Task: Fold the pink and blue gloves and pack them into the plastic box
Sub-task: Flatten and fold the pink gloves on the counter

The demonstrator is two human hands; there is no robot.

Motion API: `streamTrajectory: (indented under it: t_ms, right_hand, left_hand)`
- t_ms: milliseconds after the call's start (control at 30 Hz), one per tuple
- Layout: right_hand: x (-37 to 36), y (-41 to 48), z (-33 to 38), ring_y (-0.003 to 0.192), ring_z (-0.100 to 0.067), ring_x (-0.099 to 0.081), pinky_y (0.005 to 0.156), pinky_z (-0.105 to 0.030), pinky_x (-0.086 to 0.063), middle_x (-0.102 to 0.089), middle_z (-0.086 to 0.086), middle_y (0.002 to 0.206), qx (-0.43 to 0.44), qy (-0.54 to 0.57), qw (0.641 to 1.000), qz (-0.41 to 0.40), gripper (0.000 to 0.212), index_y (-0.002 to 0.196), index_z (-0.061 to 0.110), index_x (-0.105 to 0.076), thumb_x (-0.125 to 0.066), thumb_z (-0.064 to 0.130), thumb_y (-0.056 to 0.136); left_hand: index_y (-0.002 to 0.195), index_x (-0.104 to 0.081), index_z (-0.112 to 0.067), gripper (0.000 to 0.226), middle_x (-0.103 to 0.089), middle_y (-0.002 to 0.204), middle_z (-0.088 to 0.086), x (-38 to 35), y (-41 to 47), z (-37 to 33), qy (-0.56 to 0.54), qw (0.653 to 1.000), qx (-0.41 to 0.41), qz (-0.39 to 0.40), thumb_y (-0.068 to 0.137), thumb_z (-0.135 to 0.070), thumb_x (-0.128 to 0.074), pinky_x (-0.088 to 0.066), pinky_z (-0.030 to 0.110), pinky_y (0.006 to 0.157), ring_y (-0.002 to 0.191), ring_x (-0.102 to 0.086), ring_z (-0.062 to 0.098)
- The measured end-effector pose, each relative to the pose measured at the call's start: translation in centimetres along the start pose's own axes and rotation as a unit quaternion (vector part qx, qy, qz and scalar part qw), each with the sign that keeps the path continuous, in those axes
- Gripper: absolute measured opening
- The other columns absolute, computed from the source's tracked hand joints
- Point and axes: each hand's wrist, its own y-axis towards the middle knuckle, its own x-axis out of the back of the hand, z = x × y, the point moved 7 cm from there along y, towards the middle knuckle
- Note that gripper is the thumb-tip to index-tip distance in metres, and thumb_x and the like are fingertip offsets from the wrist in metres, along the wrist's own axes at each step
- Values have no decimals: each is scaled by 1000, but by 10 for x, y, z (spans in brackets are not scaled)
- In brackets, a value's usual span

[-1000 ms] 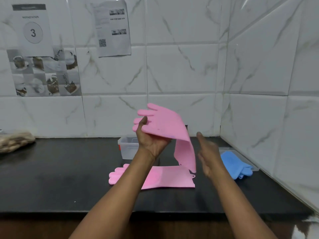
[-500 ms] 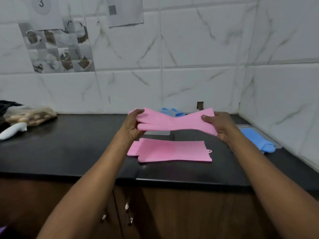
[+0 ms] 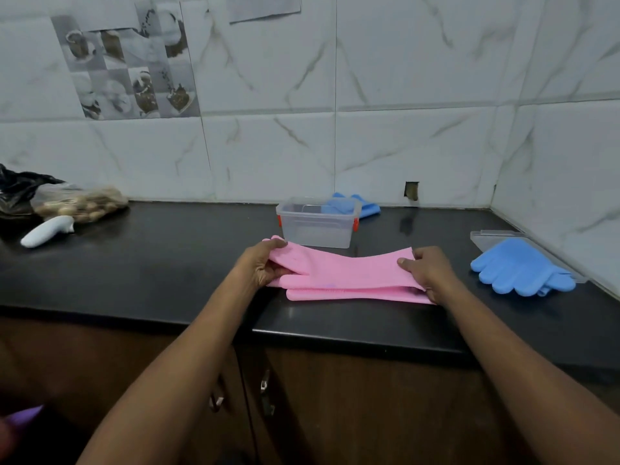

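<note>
A pink glove (image 3: 345, 268) is stretched flat between my hands, just above a second pink glove (image 3: 355, 293) that lies on the black counter (image 3: 161, 263). My left hand (image 3: 260, 265) grips the finger end and my right hand (image 3: 427, 271) grips the cuff end. The clear plastic box (image 3: 317, 226) with red clips stands open behind the gloves. One blue glove (image 3: 520, 271) lies at the right on the box's clear lid (image 3: 486, 234). Another blue glove (image 3: 355, 204) lies behind the box, partly hidden by it.
A bag of brown nuts (image 3: 80, 201), a black bag (image 3: 20, 187) and a white handheld object (image 3: 47, 229) lie at the far left of the counter. Tiled walls close off the back and right. Brown cabinet doors (image 3: 302, 397) run below the counter edge.
My right hand took hold of the cuff, and both hands lowered the pink glove from mid-air down onto the second pink glove. The camera tilted down.
</note>
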Motion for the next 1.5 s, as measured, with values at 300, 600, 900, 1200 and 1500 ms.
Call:
streamTrajectory:
  t_ms: [300,600,900,1200,1500]
  right_hand:
    - [12,-3,-7,61,-19,-50,37,-19,-36,-60,-9,78,-4,16,1000,-13,12,83,10,-66,-65,19,90]
    - [20,-19,13,58,-12,-48,51,-25,-32,-57,-5,66,83,-198,972,-93,27,66,8,-60,-70,23,86]
    - [25,-30,15,74,-23,-53,65,-28,-40,-68,-8,91,59,-342,929,-131,20,93,13,-69,-68,31,86]
    - [56,-30,-16,28,-12,-55,33,-19,-40,-67,-13,51,-46,-100,984,-139,25,71,-4,-65,-53,9,88]
    - [62,-38,-25,30,-16,-56,39,-22,-41,-64,-12,44,-46,-47,993,-101,60,72,-5,-64,-47,48,96]
  left_hand:
    - [92,-58,-5,12,-66,93,18,13,4,5,-1,999,-9,-31,84,3,-56,-59,56,67,80,-67,33]
    - [83,-56,-5,7,-64,77,13,15,-5,-5,110,986,-81,-99,81,-10,-61,-52,32,42,64,-65,26]
    - [115,-65,-13,37,-49,125,16,-14,-56,-26,570,708,-340,-243,85,-35,-62,-45,45,87,114,-49,37]
    - [132,-60,-23,46,-54,142,-5,-145,-106,69,706,454,-484,248,97,-49,-45,-47,37,102,129,-50,13]
    - [89,-49,-13,17,-69,87,15,-173,-97,62,711,488,-494,108,97,-25,-40,-38,39,64,75,-62,36]
